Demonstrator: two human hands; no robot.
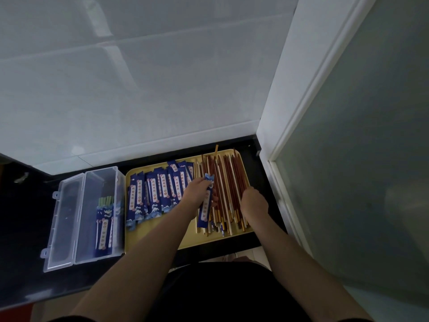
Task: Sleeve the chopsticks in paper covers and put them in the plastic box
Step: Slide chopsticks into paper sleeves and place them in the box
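A blue paper cover [205,205] is pinched in the left hand [196,191] over the loose chopsticks [228,191] on the yellow tray [162,238]. The right hand [254,202] rests on the pile — whether anything is gripped can't be told. Probably best if the thin sleeve's mouth is kept open and a matched pair is fed in straight. Slim, smooth sticks; clear hard plastic box [92,219] at left, a few sleeved pairs inside.
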